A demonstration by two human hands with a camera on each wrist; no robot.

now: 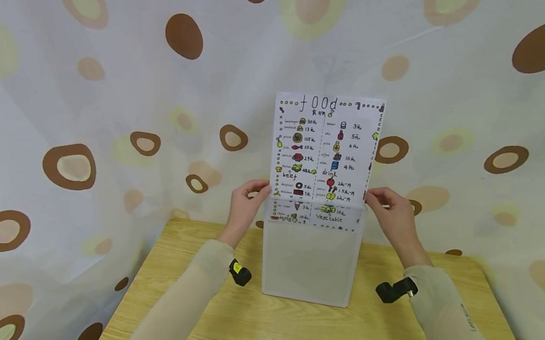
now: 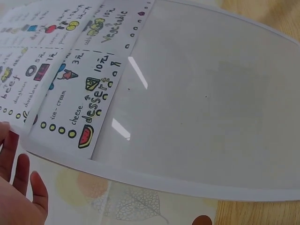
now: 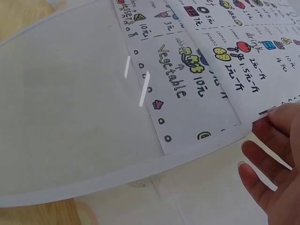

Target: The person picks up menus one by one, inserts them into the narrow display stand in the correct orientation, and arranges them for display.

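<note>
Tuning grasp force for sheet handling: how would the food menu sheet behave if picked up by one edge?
The menu sheet looks like thin printed paper, so probably light and floppy; it stands upright with its lower end in the translucent sleeve and the left hand and right hand at its side edges. Held by one edge it would likely droop or crease.

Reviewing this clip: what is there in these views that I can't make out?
- Small item names on the food menu sheet: too small in the head view.
- Menu's top: cut off by the frame edge in both wrist views.
- Left hand grip: fingertips hidden behind the translucent plastic sleeve; left wrist view shows only finger ends.
- Right hand thumb: cut off in the right wrist view.
</note>
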